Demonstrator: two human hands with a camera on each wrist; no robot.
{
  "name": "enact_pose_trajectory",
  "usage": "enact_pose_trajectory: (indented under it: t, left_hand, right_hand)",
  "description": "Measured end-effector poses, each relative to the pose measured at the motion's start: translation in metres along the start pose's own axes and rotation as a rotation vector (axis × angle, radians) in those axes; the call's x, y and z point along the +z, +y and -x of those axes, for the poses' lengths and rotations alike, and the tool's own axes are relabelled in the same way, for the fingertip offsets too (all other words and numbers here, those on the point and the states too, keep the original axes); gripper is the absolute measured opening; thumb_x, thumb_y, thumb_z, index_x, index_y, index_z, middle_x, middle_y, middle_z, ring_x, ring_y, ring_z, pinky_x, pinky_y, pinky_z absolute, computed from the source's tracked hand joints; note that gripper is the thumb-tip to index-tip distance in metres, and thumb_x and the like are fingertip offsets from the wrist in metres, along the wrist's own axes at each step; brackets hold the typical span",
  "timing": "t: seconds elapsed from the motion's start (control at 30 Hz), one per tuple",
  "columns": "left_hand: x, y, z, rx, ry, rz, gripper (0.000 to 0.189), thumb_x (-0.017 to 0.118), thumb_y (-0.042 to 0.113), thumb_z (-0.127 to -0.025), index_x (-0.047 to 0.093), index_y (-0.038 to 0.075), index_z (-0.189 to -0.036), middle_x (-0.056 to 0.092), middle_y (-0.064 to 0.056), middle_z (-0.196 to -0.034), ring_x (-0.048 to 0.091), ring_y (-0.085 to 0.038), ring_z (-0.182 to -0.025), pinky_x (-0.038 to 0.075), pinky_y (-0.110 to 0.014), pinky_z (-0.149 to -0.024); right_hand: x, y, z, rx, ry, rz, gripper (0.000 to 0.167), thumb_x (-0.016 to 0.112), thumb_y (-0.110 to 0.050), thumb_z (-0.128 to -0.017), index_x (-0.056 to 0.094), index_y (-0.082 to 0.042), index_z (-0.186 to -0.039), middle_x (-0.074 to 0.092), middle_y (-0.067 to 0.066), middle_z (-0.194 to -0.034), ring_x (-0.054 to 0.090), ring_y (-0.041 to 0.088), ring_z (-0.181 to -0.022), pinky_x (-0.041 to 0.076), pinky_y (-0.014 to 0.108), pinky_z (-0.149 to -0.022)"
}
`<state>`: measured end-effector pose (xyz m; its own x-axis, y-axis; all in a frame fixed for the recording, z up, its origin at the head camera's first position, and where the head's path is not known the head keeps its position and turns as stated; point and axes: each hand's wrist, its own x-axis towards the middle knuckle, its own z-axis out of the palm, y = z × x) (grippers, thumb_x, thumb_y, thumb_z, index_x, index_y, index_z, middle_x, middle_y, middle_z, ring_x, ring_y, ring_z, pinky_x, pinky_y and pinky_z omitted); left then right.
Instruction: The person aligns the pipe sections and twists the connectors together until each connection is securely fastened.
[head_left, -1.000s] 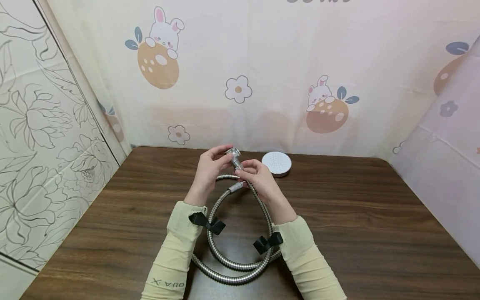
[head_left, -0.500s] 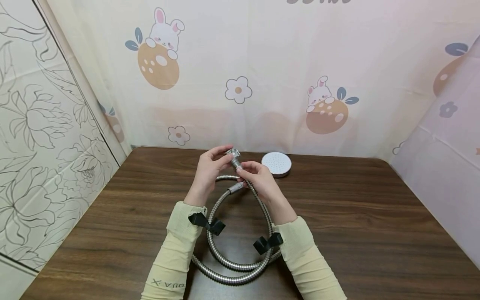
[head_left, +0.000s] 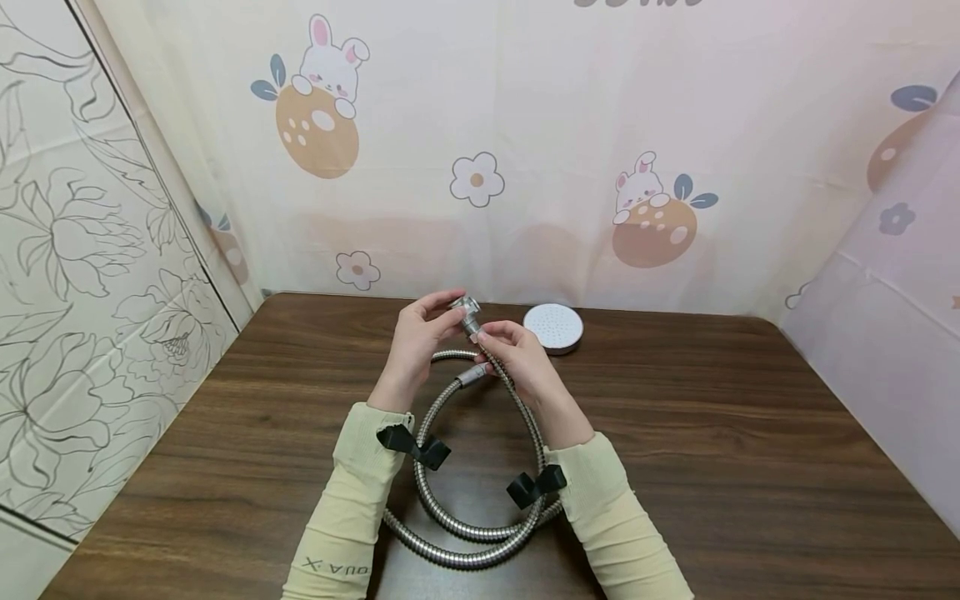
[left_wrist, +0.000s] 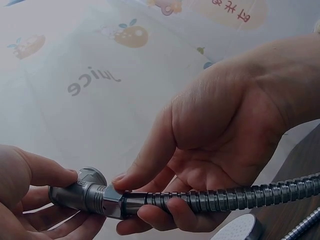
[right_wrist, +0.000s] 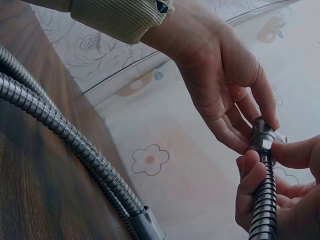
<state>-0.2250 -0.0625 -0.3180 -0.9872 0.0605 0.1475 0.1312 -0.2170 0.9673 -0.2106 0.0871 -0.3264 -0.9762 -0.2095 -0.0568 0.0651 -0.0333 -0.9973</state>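
Observation:
In the head view, both hands meet over the back half of the table. The left hand (head_left: pixel 412 346) grips a small chrome pipe fitting (left_wrist: pixel 72 196) with a threaded end and a round side part. Against that thread sits the hex nut (left_wrist: pixel 114 202) of a ribbed metal shower hose (left_wrist: pixel 225 200). The right hand (head_left: pixel 525 360) pinches the nut with its thumb, its fingers curled round the hose just behind. From there the hose runs down into loops between the forearms. Its other end, a smooth metal cone (right_wrist: pixel 147 224), lies just below the right hand.
A round white shower head (head_left: pixel 553 325) lies face up at the table's back edge, just right of the right hand. The dark wooden table (head_left: pixel 712 417) ends at a printed cloth (head_left: pixel 480 100) behind. Another cloth with line-drawn flowers (head_left: pixel 75 250) hangs at the left.
The right thumb and fingers have shifted slightly upward around the nut. The left hand, fitting, hose loops and shower head stay in place.

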Motion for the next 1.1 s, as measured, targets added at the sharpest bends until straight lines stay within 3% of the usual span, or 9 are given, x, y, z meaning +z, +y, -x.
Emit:
enact_pose_trajectory:
  t: [0.57, 0.83, 1.1]
  left_hand:
    - [0.0006, -0.0009, -0.0006, -0.008, 0.002, -0.002, 0.03, 0.058, 0.004, -0.087, 0.058, -0.002, -0.116, 0.055, -0.015, -0.111, 0.06, -0.019, -0.096, 0.051, -0.026, -0.081]
    - [0.0014, -0.0001, -0.0007, -0.012, 0.008, -0.008, 0.031, 0.059, 0.005, -0.087, 0.058, -0.002, -0.116, 0.056, -0.014, -0.111, 0.059, -0.018, -0.096, 0.051, -0.027, -0.08]
    - [0.0023, 0.0003, -0.0004, -0.014, 0.009, 0.004, 0.03, 0.06, 0.005, -0.086, 0.058, -0.001, -0.116, 0.056, -0.014, -0.112, 0.059, -0.019, -0.097, 0.051, -0.028, -0.081]
  right_hand:
    - [-0.0005, 0.0006, 0.0, -0.008, -0.047, -0.027, 0.025, 0.043, -0.013, -0.096, 0.05, 0.005, -0.111, 0.065, -0.001, -0.08, 0.057, 0.008, -0.063, 0.046, 0.019, -0.057]
    - [-0.001, 0.0013, 0.0009, -0.017, -0.029, 0.041, 0.033, 0.058, -0.01, -0.088, 0.046, 0.001, -0.116, 0.065, 0.0, -0.085, 0.058, 0.012, -0.07, 0.044, 0.023, -0.06]
    - [-0.001, 0.0013, 0.0009, -0.007, -0.018, 0.026, 0.026, 0.058, -0.01, -0.088, 0.045, 0.0, -0.108, 0.066, -0.001, -0.082, 0.058, 0.012, -0.068, 0.044, 0.022, -0.059]
